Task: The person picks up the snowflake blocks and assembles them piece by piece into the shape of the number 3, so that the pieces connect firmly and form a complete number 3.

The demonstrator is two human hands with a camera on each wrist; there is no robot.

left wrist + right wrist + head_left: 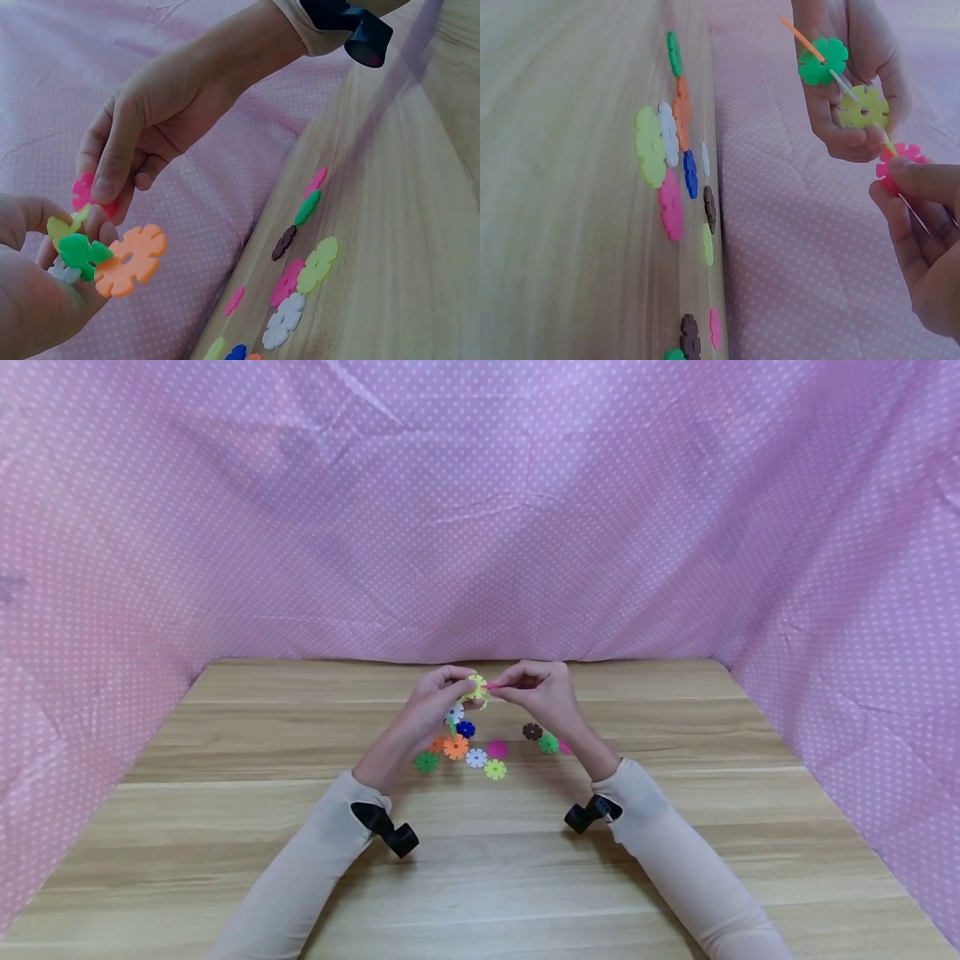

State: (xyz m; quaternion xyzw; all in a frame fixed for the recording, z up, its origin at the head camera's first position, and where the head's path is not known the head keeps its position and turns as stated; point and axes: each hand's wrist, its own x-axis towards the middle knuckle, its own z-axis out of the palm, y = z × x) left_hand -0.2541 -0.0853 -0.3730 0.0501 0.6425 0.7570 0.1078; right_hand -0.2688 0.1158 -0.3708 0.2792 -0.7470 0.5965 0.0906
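My left hand [435,706] holds a chain of interlocked plastic snowflake discs between thumb and fingers. In the right wrist view the chain has a green disc [838,51], a white disc seen edge-on [841,82] and a yellow disc [877,112]. An orange disc [146,247] forms its free end in the left wrist view. Thumb and index finger of my right hand [546,693] pinch a pink disc [904,152]. Its edge meets a second yellow disc, seen edge-on [889,145], at the chain's other end.
Loose discs lie on the wooden table [480,893] below the hands, among them orange [454,753], dark green [427,762], blue [466,729] and pink [497,749]. Brown [532,732] and green discs [549,743] lie under the right wrist. A pink dotted cloth [480,527] hangs behind.
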